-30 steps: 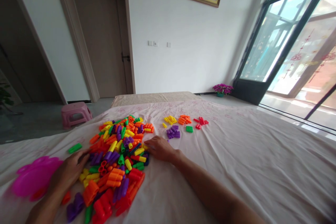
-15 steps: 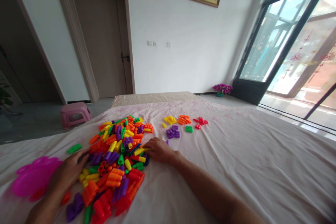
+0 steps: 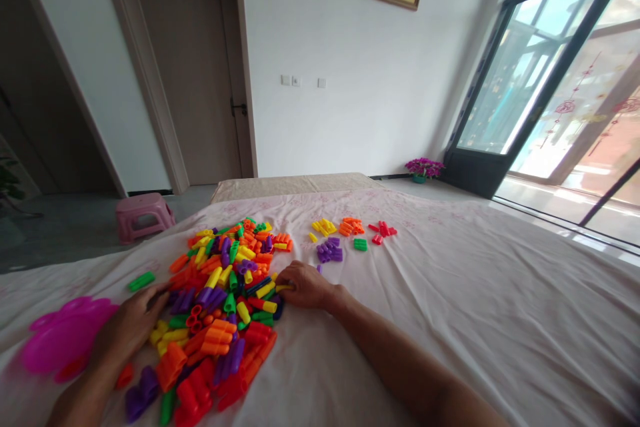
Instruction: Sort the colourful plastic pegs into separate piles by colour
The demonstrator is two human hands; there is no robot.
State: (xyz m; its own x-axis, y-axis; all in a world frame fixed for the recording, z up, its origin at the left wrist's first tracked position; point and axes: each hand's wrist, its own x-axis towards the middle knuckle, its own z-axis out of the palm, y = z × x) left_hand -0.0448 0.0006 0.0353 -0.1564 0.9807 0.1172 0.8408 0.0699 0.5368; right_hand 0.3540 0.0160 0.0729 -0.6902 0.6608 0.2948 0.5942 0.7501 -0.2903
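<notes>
A large heap of colourful plastic building pieces point(image 3: 215, 333), short tubes joined side by side, lies on the cloth. My right hand point(image 3: 306, 285) is at the heap's right edge, thumb and fingers closed on a yellow plastic piece point(image 3: 284, 287). My left hand point(image 3: 133, 320) rests against the heap's left side, with a gap between thumb and fingers; nothing shows in it, and its fingertips are partly hidden. Beyond my right hand lie small colour groups: yellow pieces point(image 3: 325, 226), orange pieces point(image 3: 351, 226), purple pieces point(image 3: 330, 250), red pieces point(image 3: 383, 230) and a green piece point(image 3: 360, 244).
A pink plastic tray point(image 3: 65, 333) lies beside my left forearm, partly covered by it. A lone green piece point(image 3: 142, 281) sits left of the heap. The pale, wrinkled cloth point(image 3: 475, 293) stretches right. On the floor stand a pink stool point(image 3: 145, 217) and a flowerpot point(image 3: 424, 170).
My right hand has shifted very slightly to the right, drawing the yellow piece a little out from the heap's edge. My left hand keeps its place.
</notes>
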